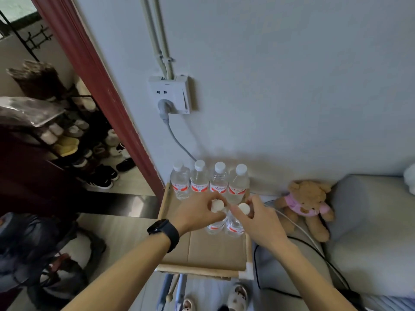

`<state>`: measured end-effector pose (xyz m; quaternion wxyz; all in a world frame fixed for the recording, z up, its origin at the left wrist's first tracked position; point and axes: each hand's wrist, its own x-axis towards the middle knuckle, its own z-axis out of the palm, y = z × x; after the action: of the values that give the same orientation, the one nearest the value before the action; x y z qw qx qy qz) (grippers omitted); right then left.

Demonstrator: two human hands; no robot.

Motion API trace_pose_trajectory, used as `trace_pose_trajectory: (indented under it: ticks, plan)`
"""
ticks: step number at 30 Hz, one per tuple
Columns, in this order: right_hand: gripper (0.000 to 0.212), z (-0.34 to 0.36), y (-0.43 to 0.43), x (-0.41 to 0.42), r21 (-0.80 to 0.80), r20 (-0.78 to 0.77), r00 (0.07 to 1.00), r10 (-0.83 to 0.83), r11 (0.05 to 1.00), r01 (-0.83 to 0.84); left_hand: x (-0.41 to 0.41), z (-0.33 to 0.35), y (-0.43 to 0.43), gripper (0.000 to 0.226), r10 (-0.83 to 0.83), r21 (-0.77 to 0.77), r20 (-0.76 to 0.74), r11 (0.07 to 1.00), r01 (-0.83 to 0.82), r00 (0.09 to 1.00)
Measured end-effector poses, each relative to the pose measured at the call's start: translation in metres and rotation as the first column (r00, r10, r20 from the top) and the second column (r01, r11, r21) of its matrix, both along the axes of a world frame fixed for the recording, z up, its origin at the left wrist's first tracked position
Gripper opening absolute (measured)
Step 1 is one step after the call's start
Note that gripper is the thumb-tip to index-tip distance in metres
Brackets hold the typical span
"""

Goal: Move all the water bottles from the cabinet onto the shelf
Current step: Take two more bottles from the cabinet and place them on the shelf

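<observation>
Both hands grip necks just under white caps, my left hand point(197, 212) on the left bottle point(216, 221), my right hand point(258, 217) on the right bottle point(235, 223), standing near the row of four point(210, 182) on the wooden shelf point(202, 269); full, smooth, probably heavy and slippery.

I see dim, soft, slightly blurred footage. Far left of my left hand point(197, 212) everything sinks into murk; above both hands the wall point(292, 75) is evenly lit. Edges bow strongly.
</observation>
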<state>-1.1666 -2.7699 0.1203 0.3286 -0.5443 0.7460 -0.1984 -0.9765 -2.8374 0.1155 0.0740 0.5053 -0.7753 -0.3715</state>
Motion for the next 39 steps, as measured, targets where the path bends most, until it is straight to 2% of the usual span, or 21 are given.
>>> trace_pose_trajectory:
  ticks: [3,6,10,13,19,30,35,39]
  plan:
    - [0.032,-0.005,-0.002,-0.002,-0.025,0.024,0.998,0.065,0.998,-0.065,0.001,-0.005,0.008,0.04,0.031,-0.12,0.081,0.993,-0.021,0.996]
    - [0.032,-0.013,-0.005,-0.01,-0.031,0.005,0.99,0.139,0.99,-0.138,0.003,-0.008,0.012,0.052,0.077,-0.166,0.142,0.985,-0.053,0.987]
    - [0.032,-0.013,-0.004,-0.018,0.004,-0.06,0.976,0.209,0.978,-0.209,0.006,-0.012,0.015,0.043,0.138,-0.187,0.03,0.974,-0.13,0.99]
    - [0.03,-0.012,-0.003,-0.018,-0.058,-0.128,0.966,0.223,0.971,-0.232,0.005,-0.01,0.012,0.035,0.153,-0.185,-0.029,0.97,-0.155,0.988]
    - [0.026,-0.014,-0.009,-0.021,-0.142,-0.142,0.97,0.198,0.966,-0.218,0.0,-0.008,0.0,0.039,0.139,-0.136,-0.021,0.981,-0.141,0.99]
    - [0.03,-0.012,-0.028,-0.028,-0.111,-0.199,0.959,0.2,0.968,-0.225,-0.011,-0.009,-0.011,0.04,0.197,-0.086,-0.112,0.975,-0.207,0.974]
    - [0.034,-0.012,-0.033,-0.029,-0.115,-0.25,0.947,0.202,0.965,-0.236,-0.008,-0.01,-0.014,0.035,0.226,-0.099,-0.106,0.967,-0.237,0.968]
    - [0.033,-0.012,-0.038,-0.027,-0.111,-0.226,0.957,0.18,0.972,-0.209,-0.008,-0.01,-0.017,0.036,0.225,-0.109,-0.09,0.966,-0.234,0.97]
